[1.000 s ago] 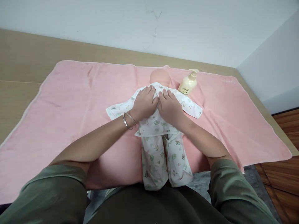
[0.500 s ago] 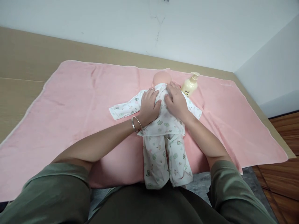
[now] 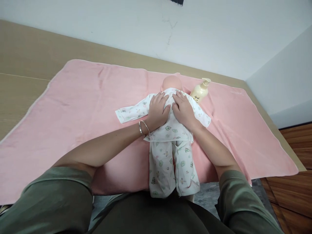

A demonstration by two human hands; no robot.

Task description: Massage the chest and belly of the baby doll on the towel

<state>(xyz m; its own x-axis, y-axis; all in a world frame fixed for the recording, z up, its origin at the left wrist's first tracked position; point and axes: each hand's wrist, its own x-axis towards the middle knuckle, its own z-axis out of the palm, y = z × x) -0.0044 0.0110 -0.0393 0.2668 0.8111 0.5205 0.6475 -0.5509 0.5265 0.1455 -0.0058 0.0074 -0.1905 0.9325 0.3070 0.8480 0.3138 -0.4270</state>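
Observation:
A baby doll (image 3: pixel 172 83) lies on a pink blanket (image 3: pixel 85 100), its bare head at the far end and its face not visible. It wears a white printed top (image 3: pixel 168 133) with sleeves spread to both sides, and matching printed trousers (image 3: pixel 162 169) whose legs point toward me. My left hand (image 3: pixel 158 110) rests flat on the left side of the doll's upper body, fingers stretched out. On the right side, my right hand (image 3: pixel 184 110) lies flat too, fingers extended. Both palms press on the cloth and grip nothing.
A cream pump bottle (image 3: pixel 200 91) lies tilted on the blanket, right of the doll's head. Beneath the blanket is a light wooden table (image 3: pixel 24 48) against a white wall (image 3: pixel 109 26). Brown wooden panelling (image 3: pixel 297 185) stands at the lower right.
My right hand has slid slightly down toward me, off the doll's shoulder edge. My left hand stays about where it was on the top. The camera view has shifted a little.

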